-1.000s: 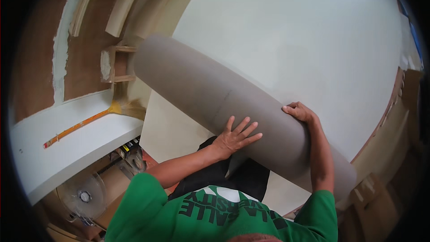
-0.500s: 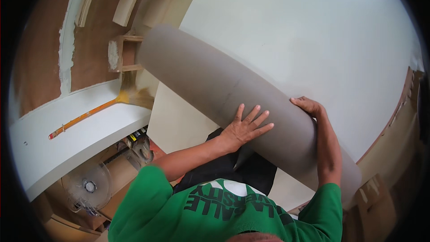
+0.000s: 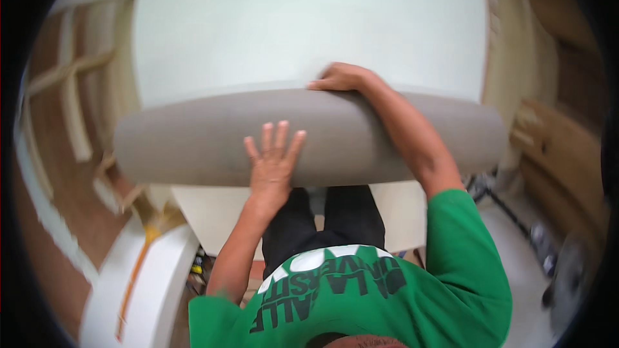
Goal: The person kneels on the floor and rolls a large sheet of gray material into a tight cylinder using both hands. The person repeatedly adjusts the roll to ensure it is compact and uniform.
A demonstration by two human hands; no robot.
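Note:
A large grey-brown roll of sheet material (image 3: 193, 142) lies crosswise in front of me, on a pale, smooth board surface (image 3: 309, 19). My left hand (image 3: 273, 158) rests flat on the near side of the roll, its fingers spread. My right arm reaches over the roll, and my right hand (image 3: 340, 78) is bent over its far upper edge, fingers drawn together against it. Motion blurs those fingertips, and part of them is hidden.
A white ledge (image 3: 106, 296) at the lower left carries a broom with an orange handle (image 3: 133, 283). Wooden framing (image 3: 77, 109) stands on the left. Brown boards (image 3: 561, 161) and a grey fan-like thing (image 3: 567, 283) are on the right.
The roll has gone from slanting to nearly level across the view, as my view turned. My right hand has shifted leftward along the far edge; my left hand stays spread on the roll.

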